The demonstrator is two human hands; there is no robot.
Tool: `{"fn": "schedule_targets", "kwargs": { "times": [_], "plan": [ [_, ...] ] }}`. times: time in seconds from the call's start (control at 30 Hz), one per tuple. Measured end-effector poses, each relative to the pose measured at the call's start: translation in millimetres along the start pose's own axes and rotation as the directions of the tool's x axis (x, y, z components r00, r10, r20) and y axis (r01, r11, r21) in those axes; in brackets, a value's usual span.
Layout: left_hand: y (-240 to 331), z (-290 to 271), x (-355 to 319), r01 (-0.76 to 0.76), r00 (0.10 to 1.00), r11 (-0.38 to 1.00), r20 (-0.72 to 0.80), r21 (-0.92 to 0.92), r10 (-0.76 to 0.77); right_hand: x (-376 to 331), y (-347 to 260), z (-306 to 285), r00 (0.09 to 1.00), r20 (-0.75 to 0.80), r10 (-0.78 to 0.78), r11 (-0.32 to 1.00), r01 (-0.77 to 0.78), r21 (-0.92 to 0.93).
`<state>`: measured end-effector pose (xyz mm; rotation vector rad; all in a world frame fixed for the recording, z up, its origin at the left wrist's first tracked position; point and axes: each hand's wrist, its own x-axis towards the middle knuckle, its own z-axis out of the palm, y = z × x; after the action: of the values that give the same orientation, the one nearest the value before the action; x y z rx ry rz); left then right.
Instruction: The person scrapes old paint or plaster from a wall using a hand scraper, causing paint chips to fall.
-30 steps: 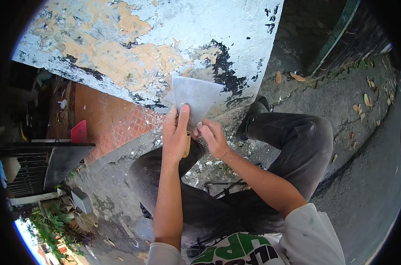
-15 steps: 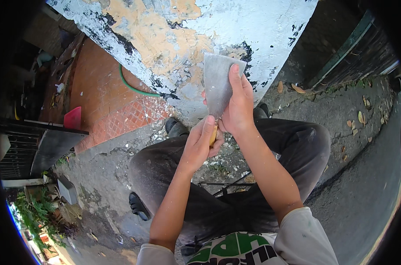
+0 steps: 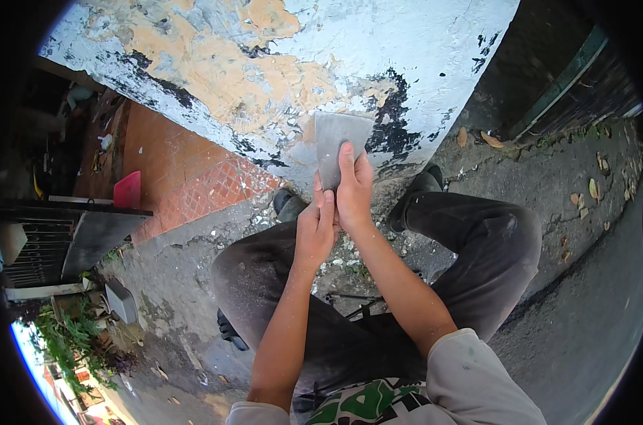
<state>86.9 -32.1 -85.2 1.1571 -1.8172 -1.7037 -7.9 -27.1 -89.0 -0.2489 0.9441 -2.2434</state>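
A wide metal scraper (image 3: 331, 136) points away from me, its broad edge at the peeling wall (image 3: 378, 49). My left hand (image 3: 314, 232) is closed low on the scraper, around the handle, which the fingers now hide. Just above it, my right hand (image 3: 355, 190) grips the lower blade, thumb flat on the face and fingers behind and along the side. Around the blade the wall shows pale blue paint, bare tan patches and black flaking spots. Whether the edge touches the wall, I cannot tell.
Paint chips litter the rough concrete (image 3: 173, 283) between and beside my bent legs (image 3: 477, 248). A red tiled floor (image 3: 194, 191) lies left of the wall, near a dark metal gate (image 3: 38, 237) and a red plastic piece (image 3: 127, 190). Dry leaves (image 3: 491, 139) lie right.
The scraper and both hands have shifted slightly left and lower in the picture. The blade has turned more upright, and my right thumb sits lower on it. The view has shifted too.
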Motion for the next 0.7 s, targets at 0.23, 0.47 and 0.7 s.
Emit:
{"fn": "schedule_targets", "kwargs": {
  "times": [0.23,0.47,0.7],
  "plan": [
    [-23.3,16.6,5.1,0.007,0.999,0.976,-0.036,-0.22,-0.016,3.9,-5.6,-5.2,0.992,0.107,0.073,0.987,-0.056,-0.148],
    [-25.8,16.8,7.4,0.059,0.998,0.971,0.008,-0.231,-0.059,5.3,-2.6,-7.6,0.996,0.081,0.028,0.981,-0.012,-0.194],
    [-22.2,16.4,9.3,-0.002,1.0,0.973,0.008,-0.232,0.004,2.8,-11.0,-1.4,0.994,0.072,-0.078,0.953,0.096,-0.289]
  ]
}}
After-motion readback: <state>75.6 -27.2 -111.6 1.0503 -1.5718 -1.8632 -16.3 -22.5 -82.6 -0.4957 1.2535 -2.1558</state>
